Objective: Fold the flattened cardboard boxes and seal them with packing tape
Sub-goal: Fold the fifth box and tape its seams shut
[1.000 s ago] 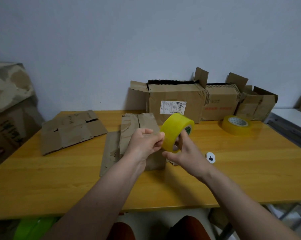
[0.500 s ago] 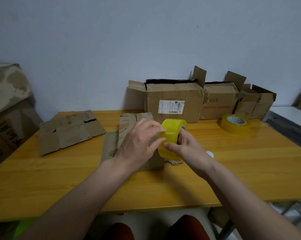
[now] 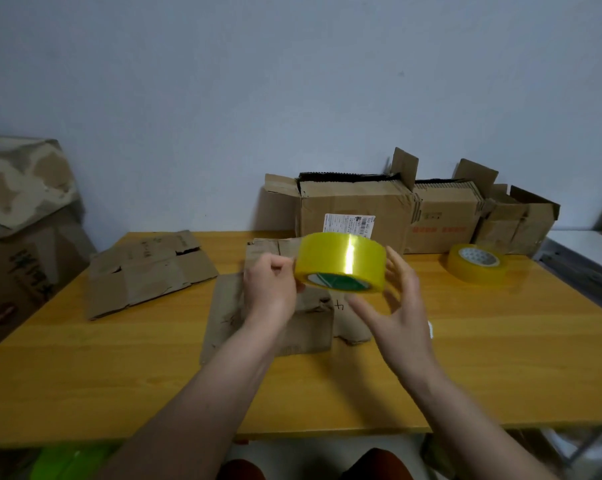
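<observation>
Tape roll [image 3: 341, 262] now lies turned flat-side-down in the air above the flattened box [image 3: 275, 317] on the bench [image 3: 119, 375], left hand [image 3: 270, 289] pinching its rim, right hand [image 3: 393, 306] loosened, fingers spread, likely hunting the tape's end.

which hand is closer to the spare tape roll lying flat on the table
Right. The right hand is at the held tape roll, well short of the spare tape roll; the left hand pinches the held roll's far side.

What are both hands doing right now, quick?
Left hand: fingers curled, pinching the edge of the yellow tape roll.
Right hand: fingers spread, cradling the roll's other side, grip loose.
</observation>
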Action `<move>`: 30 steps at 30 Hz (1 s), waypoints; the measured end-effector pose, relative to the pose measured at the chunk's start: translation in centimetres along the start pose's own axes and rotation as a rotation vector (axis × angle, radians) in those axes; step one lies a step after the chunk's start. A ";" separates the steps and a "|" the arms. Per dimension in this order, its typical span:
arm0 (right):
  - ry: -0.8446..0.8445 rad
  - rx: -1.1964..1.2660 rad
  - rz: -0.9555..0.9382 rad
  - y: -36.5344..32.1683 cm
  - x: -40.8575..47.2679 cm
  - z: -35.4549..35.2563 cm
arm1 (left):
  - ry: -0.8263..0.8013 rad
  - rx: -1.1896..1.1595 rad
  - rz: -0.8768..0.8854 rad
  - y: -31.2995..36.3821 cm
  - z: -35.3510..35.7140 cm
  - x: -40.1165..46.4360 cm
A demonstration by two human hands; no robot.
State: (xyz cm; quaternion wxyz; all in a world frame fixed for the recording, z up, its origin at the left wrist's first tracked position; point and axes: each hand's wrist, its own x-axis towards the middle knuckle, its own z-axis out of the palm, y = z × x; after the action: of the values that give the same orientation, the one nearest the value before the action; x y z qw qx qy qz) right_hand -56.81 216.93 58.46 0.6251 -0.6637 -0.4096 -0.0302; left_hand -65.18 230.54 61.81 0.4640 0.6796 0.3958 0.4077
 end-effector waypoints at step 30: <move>0.176 -0.325 0.283 4.7 2.8 -2.9 | 0.187 -0.260 -0.264 -5.8 -2.8 -1.8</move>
State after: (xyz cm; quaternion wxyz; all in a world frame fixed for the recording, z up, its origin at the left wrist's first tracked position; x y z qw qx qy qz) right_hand -50.90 216.45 56.86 0.5415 -0.8012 -0.2460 -0.0657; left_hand -69.31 231.22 56.65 0.5585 0.5152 0.4669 0.4523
